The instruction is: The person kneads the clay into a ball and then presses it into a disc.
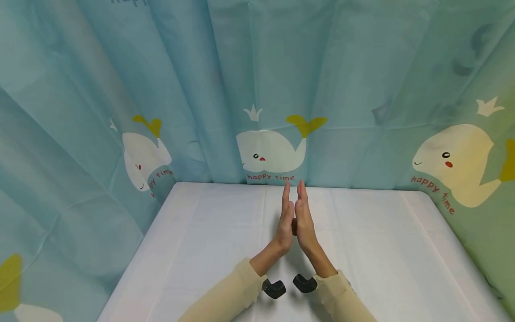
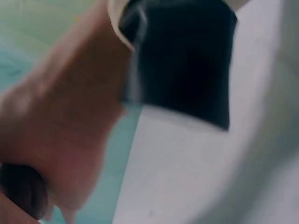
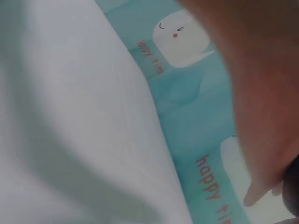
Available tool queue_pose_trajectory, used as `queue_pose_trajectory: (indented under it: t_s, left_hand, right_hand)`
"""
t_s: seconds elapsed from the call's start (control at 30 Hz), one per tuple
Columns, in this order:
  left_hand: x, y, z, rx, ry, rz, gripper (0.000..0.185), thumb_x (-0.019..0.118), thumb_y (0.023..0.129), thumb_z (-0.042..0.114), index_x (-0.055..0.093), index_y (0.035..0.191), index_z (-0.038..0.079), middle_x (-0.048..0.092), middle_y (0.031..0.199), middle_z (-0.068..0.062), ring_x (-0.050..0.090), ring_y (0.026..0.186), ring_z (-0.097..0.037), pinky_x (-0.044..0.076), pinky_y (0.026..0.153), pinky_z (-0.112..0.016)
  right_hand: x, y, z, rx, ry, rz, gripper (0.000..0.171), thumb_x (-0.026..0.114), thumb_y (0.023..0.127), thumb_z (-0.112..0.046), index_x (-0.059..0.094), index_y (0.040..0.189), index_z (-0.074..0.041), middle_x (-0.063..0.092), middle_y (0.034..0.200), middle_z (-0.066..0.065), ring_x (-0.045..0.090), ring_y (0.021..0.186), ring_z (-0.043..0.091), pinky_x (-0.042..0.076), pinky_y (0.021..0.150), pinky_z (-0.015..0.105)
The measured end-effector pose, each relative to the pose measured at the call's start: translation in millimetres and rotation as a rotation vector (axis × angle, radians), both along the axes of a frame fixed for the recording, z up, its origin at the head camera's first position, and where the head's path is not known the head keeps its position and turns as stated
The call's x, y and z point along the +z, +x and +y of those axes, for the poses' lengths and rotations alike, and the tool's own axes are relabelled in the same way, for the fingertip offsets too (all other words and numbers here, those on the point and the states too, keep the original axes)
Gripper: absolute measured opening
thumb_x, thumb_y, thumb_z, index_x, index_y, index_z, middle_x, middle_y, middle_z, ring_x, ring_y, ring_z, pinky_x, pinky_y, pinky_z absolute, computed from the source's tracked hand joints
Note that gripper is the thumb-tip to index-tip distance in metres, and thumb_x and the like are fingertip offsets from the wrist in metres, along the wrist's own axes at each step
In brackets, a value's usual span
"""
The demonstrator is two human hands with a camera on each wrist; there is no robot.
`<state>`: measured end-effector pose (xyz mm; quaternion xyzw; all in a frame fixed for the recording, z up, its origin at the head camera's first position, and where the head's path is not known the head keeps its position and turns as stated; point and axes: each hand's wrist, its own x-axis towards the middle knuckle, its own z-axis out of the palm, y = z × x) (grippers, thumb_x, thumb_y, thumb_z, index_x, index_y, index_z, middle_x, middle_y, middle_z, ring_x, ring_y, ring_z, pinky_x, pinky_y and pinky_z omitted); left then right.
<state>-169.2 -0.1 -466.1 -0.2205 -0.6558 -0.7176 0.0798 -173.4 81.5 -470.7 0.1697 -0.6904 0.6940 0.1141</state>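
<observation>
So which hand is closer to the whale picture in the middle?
Neither, really. The left hand and right hand are pressed palm to palm, fingers straight, over the white table, both pointing at the white whale on the blue curtain. A small dark thing shows between the palms.

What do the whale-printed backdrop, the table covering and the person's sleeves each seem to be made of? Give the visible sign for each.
Whale-printed backdrop: probably thin plastic sheeting or coated fabric; it has a soft sheen, sharp fold lines and printed whales.
Table covering: seemingly a thin white cloth or plastic sheet, matte, with faint straight creases.
Sleeves: likely soft knit or cotton fabric, matte beige, bunched at the cuffs.
</observation>
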Motion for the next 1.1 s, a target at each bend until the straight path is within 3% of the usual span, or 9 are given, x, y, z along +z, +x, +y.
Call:
queue_pose_trajectory:
  t_s: [0.27, 0.43, 0.6, 0.87, 1.1]
  left_hand:
    - [-0.8, 2.8, -2, 0.006, -0.004, 0.001, 0.063, 0.021, 0.109, 0.034, 0.0, 0.167, 0.02, -0.001, 0.172, 0.002, -0.002, 0.157, -0.018, 0.001, 0.124, -0.054]
    - [-0.7, 2.2, -3, -0.006, 0.012, -0.039, 0.062, 0.021, 0.109, 0.039, 0.0, 0.167, 0.027, -0.003, 0.172, 0.003, -0.001, 0.158, -0.022, 0.002, 0.123, -0.058]
    - [-3.1, 2.6, -5, -0.028, 0.022, -0.061, 0.064, 0.019, 0.109, 0.041, -0.003, 0.166, 0.025, -0.007, 0.172, -0.001, -0.002, 0.157, -0.03, 0.003, 0.123, -0.056]
    - [-5.2, 2.3, -8, -0.044, 0.013, -0.066, 0.065, 0.022, 0.108, 0.041, -0.002, 0.167, 0.024, -0.004, 0.172, -0.003, 0.0, 0.158, -0.024, 0.005, 0.125, -0.053]
    - [-5.2, 2.4, -7, -0.022, 0.013, -0.051, 0.065, 0.024, 0.107, 0.038, 0.002, 0.167, 0.024, -0.002, 0.172, 0.001, 0.0, 0.158, -0.027, 0.006, 0.124, -0.055]
  right_hand:
    - [-7.0, -2.2, -2, -0.003, 0.026, -0.042, 0.058, 0.023, 0.115, -0.019, -0.002, 0.166, -0.031, 0.002, 0.172, -0.004, 0.006, 0.158, 0.019, 0.011, 0.124, 0.051]
    - [-7.4, -0.2, -1, 0.032, -0.028, -0.06, 0.06, 0.022, 0.115, -0.019, -0.004, 0.164, -0.041, 0.001, 0.172, 0.0, 0.007, 0.158, 0.022, 0.012, 0.124, 0.05]
    - [-11.1, 1.5, 3, 0.075, -0.068, -0.092, 0.061, 0.023, 0.115, -0.021, -0.007, 0.162, -0.046, 0.001, 0.172, 0.005, 0.013, 0.156, 0.029, 0.013, 0.124, 0.052]
    - [-12.3, 2.3, 6, 0.08, -0.092, -0.135, 0.062, 0.026, 0.114, -0.03, -0.01, 0.164, -0.037, 0.004, 0.172, 0.007, 0.019, 0.154, 0.031, 0.018, 0.122, 0.049]
    - [-11.2, 2.4, 7, 0.08, -0.099, -0.14, 0.062, 0.028, 0.114, -0.031, -0.007, 0.163, -0.042, 0.005, 0.172, 0.006, 0.02, 0.154, 0.03, 0.02, 0.122, 0.047]
